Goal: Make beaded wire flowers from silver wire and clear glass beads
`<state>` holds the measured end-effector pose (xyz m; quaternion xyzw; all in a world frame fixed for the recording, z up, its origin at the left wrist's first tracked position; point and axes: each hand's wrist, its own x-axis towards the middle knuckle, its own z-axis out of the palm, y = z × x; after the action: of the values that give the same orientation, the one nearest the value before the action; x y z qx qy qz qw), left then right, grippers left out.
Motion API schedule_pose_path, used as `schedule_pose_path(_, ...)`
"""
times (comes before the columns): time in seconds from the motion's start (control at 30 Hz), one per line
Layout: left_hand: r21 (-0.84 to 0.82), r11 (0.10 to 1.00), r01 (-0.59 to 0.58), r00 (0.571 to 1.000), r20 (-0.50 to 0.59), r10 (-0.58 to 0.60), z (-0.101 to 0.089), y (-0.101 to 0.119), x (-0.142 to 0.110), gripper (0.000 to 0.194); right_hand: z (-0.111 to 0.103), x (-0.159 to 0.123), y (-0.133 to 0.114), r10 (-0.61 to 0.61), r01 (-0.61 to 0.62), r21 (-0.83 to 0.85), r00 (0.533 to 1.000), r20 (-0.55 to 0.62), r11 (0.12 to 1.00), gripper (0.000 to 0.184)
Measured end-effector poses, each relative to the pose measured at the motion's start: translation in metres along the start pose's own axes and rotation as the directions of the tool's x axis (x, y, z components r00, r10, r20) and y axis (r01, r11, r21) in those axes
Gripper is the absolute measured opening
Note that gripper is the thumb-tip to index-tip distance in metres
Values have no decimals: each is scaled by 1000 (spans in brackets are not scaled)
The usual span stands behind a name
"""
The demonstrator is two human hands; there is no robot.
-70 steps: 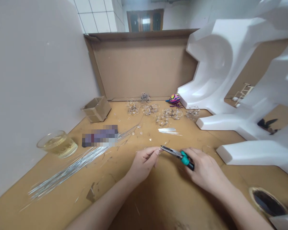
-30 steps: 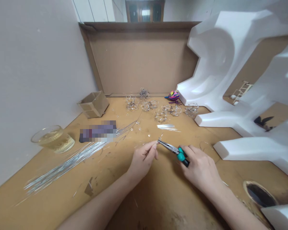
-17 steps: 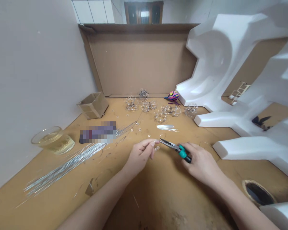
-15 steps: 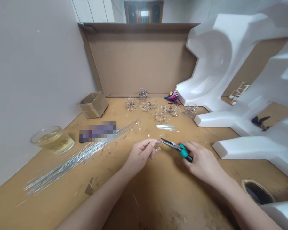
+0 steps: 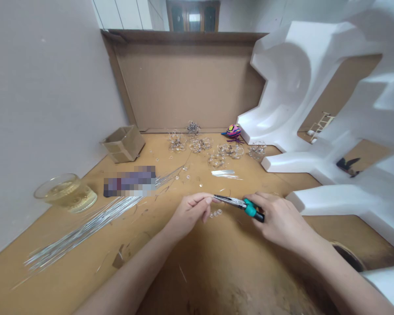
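Note:
My left hand (image 5: 192, 209) is closed in a pinch at the centre, thumb against forefinger, on a thin wire that barely shows. Several clear beads (image 5: 216, 213) hang just below those fingertips, apparently strung on it. Wrapped in my right hand (image 5: 280, 216) are needle-nose pliers (image 5: 231, 201) with teal and black handles. Their jaws point left and their tips meet the fingertips of my left hand. The jaws look nearly closed; what lies between them is too small to make out.
Long silver wires (image 5: 95, 229) lie at left beside a glass of yellowish liquid (image 5: 65, 192), a blurred purple packet (image 5: 129, 181) and a small cardboard box (image 5: 123, 144). Behind my hands are short wires (image 5: 223, 174), beaded wire pieces (image 5: 200, 143) and a colourful ball-like object (image 5: 233, 131). White foam (image 5: 331, 199) borders the right.
The pliers' tips have moved left to the left fingertips and the jaws have closed up. The beads hang slightly lower. The whole view has shifted a little.

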<state>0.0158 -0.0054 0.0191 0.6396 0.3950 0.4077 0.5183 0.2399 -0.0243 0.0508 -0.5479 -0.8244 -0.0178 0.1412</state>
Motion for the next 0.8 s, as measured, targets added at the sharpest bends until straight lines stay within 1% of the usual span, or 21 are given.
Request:
schedule_pose_path(0.13,-14,1000,-5,1000,14,5,0,0,0,33,-1,-2,-1,19,-19,-32,1000,20,999,26)
schedule_pose_path(0.33,-35,999,15,1000,25,-14,2,-1,0,31,-4,-5,-4,49,-47,-39,998,41,998,26)
schedule_pose_path(0.6,-122,992,24,1000,20,-22,3,-3,0,29,-9,-5,-6,74,-73,-21,995,60,997,28)
schedule_pose_path(0.8,-163,986,22,999,31,-17,2,-4,1,30,-15,-5,-8,56,-54,-18,994,99,998,24)
